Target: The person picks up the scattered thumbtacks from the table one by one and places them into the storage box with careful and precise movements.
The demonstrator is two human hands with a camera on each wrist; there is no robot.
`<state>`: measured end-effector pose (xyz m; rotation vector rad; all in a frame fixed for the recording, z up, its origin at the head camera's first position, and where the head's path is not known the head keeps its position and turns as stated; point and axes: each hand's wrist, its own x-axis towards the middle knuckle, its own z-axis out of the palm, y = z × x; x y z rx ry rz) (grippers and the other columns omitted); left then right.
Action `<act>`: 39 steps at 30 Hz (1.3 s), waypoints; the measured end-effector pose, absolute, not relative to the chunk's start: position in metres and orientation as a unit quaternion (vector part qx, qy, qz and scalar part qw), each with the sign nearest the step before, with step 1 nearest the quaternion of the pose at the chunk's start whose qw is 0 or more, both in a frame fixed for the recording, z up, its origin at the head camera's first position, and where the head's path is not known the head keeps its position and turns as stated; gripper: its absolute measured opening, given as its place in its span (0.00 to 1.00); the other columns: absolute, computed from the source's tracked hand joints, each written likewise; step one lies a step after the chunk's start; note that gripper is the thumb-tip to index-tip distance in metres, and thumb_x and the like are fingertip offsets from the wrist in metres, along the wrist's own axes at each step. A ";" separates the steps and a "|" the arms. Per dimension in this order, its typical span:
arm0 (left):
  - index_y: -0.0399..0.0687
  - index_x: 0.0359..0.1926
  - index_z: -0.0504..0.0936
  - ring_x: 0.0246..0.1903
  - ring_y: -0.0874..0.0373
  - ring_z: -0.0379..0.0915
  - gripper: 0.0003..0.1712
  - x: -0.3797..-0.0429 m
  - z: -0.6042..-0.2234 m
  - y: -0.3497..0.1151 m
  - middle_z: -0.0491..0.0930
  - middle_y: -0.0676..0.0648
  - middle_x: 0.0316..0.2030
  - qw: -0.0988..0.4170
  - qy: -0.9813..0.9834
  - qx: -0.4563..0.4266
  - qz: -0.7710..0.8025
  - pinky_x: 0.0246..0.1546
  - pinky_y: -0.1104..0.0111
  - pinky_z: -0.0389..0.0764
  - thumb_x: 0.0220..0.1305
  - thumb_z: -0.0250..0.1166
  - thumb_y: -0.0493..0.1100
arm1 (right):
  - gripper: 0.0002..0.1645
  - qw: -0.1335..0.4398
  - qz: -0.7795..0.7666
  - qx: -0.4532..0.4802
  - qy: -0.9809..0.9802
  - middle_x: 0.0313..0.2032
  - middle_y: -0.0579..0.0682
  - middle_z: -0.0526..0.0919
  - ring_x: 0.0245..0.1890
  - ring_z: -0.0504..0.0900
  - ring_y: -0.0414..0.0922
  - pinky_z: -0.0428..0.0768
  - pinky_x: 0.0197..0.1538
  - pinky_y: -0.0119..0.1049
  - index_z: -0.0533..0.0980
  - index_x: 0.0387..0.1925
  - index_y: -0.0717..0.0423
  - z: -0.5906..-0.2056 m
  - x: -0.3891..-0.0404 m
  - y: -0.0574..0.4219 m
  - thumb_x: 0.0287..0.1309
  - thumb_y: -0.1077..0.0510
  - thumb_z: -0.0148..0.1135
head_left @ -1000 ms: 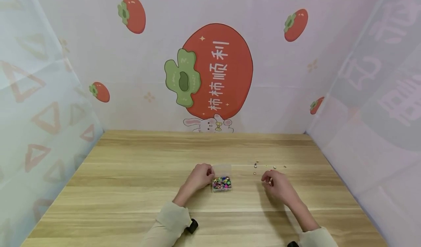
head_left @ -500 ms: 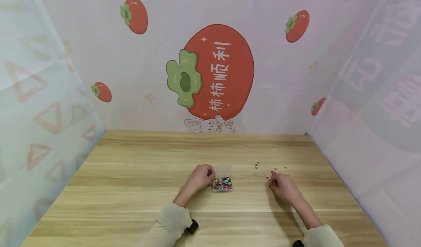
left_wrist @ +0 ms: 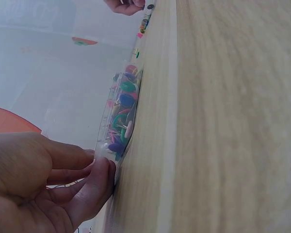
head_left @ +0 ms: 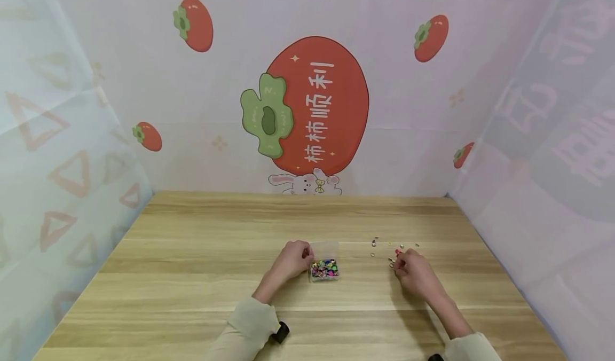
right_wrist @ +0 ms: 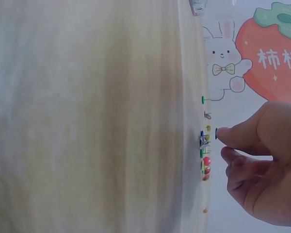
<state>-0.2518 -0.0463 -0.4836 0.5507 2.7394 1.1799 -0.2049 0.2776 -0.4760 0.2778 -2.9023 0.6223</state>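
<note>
A small clear plastic box (head_left: 325, 280) stands on the table with its lid (head_left: 326, 248) raised, filled with thumbtacks of many colours. My left hand (head_left: 291, 257) pinches the box's left side between thumb and fingers, as the left wrist view shows. Several loose thumbtacks (right_wrist: 206, 160) lie scattered on the right; a red one (head_left: 397, 252) is just beyond my fingers. Over them is my right hand (head_left: 418, 273), its thumb and forefinger curled together. In the right wrist view a dark-headed thumbtack (right_wrist: 216, 133) shows edge-on at those fingertips.
The wooden table (head_left: 216, 227) reaches back to a fabric wall printed with persimmons (head_left: 331, 104). Side curtains (head_left: 538, 190) stand along its left and right edges. More loose tacks (head_left: 373, 243) lie between the box and my right hand.
My right hand has shifted right and down towards the near tacks, uncovering the red one and others, and then stays almost still. My left hand keeps its place on the box.
</note>
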 end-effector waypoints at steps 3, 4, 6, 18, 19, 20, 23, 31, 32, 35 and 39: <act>0.42 0.29 0.80 0.20 0.63 0.67 0.07 -0.252 -0.484 -0.047 0.76 0.52 0.22 0.052 0.902 0.180 0.388 0.20 0.75 0.67 0.65 0.62 0.34 | 0.13 0.110 0.207 0.105 -0.966 0.26 0.48 0.75 0.27 0.69 0.41 0.70 0.33 0.35 0.75 0.20 0.53 -0.475 -0.205 0.276 0.45 0.74 0.64; 0.43 0.29 0.80 0.21 0.63 0.67 0.07 -0.252 -0.484 -0.047 0.77 0.52 0.22 0.051 0.902 0.180 0.388 0.21 0.74 0.68 0.65 0.63 0.34 | 0.13 0.117 0.206 0.107 -0.966 0.26 0.49 0.76 0.27 0.70 0.41 0.70 0.33 0.35 0.76 0.20 0.53 -0.475 -0.205 0.275 0.45 0.73 0.64; 0.43 0.29 0.80 0.21 0.62 0.66 0.07 -0.252 -0.485 -0.048 0.77 0.52 0.22 0.051 0.903 0.182 0.387 0.21 0.74 0.67 0.65 0.62 0.34 | 0.12 0.130 0.204 0.113 -0.964 0.26 0.49 0.78 0.26 0.70 0.40 0.70 0.32 0.34 0.77 0.20 0.54 -0.474 -0.205 0.273 0.45 0.73 0.65; 0.42 0.29 0.81 0.21 0.62 0.67 0.07 -0.251 -0.485 -0.047 0.78 0.51 0.23 0.058 0.902 0.180 0.389 0.21 0.74 0.67 0.66 0.62 0.34 | 0.11 0.111 0.239 0.109 -0.959 0.23 0.43 0.80 0.24 0.74 0.35 0.74 0.31 0.29 0.77 0.25 0.52 -0.466 -0.204 0.253 0.49 0.71 0.62; 0.42 0.29 0.81 0.21 0.62 0.67 0.07 -0.251 -0.485 -0.047 0.77 0.51 0.22 0.058 0.902 0.179 0.389 0.21 0.74 0.67 0.66 0.62 0.34 | 0.11 0.107 0.242 0.109 -0.958 0.23 0.43 0.80 0.25 0.74 0.35 0.74 0.31 0.29 0.77 0.25 0.52 -0.466 -0.204 0.251 0.49 0.71 0.62; 0.42 0.29 0.81 0.21 0.62 0.66 0.07 -0.251 -0.485 -0.047 0.77 0.51 0.22 0.058 0.902 0.179 0.389 0.21 0.74 0.67 0.66 0.62 0.34 | 0.10 0.104 0.246 0.110 -0.957 0.24 0.43 0.81 0.25 0.74 0.35 0.74 0.31 0.29 0.77 0.25 0.52 -0.466 -0.205 0.249 0.50 0.71 0.62; 0.42 0.29 0.81 0.20 0.62 0.66 0.07 -0.252 -0.485 -0.047 0.77 0.51 0.22 0.057 0.902 0.178 0.390 0.21 0.74 0.67 0.66 0.62 0.34 | 0.10 0.098 0.260 0.115 -0.954 0.24 0.44 0.81 0.25 0.75 0.35 0.75 0.31 0.28 0.77 0.26 0.53 -0.466 -0.207 0.243 0.51 0.71 0.63; 0.42 0.29 0.81 0.20 0.63 0.67 0.07 -0.252 -0.484 -0.046 0.76 0.52 0.21 0.054 0.902 0.180 0.388 0.21 0.74 0.67 0.66 0.62 0.34 | 0.07 0.086 0.290 0.138 -0.943 0.26 0.43 0.81 0.25 0.72 0.33 0.73 0.31 0.27 0.80 0.31 0.58 -0.468 -0.211 0.221 0.52 0.71 0.65; 0.42 0.29 0.81 0.20 0.63 0.66 0.07 -0.252 -0.484 -0.046 0.76 0.52 0.21 0.054 0.902 0.181 0.388 0.21 0.74 0.67 0.66 0.62 0.34 | 0.07 0.085 0.292 0.141 -0.942 0.26 0.43 0.81 0.24 0.71 0.33 0.73 0.30 0.28 0.81 0.31 0.58 -0.468 -0.211 0.218 0.52 0.71 0.65; 0.42 0.29 0.81 0.20 0.63 0.66 0.07 -0.252 -0.485 -0.046 0.76 0.52 0.21 0.054 0.902 0.180 0.389 0.21 0.74 0.67 0.66 0.63 0.34 | 0.06 0.078 0.294 0.150 -0.941 0.25 0.43 0.81 0.24 0.70 0.33 0.71 0.29 0.28 0.81 0.31 0.58 -0.469 -0.213 0.208 0.53 0.70 0.65; 0.42 0.29 0.81 0.20 0.63 0.65 0.08 -0.252 -0.485 -0.046 0.75 0.52 0.21 0.053 0.901 0.182 0.391 0.20 0.74 0.66 0.66 0.63 0.35 | 0.06 0.073 0.285 0.163 -0.942 0.25 0.43 0.81 0.23 0.70 0.33 0.71 0.28 0.28 0.81 0.30 0.56 -0.470 -0.217 0.195 0.53 0.69 0.66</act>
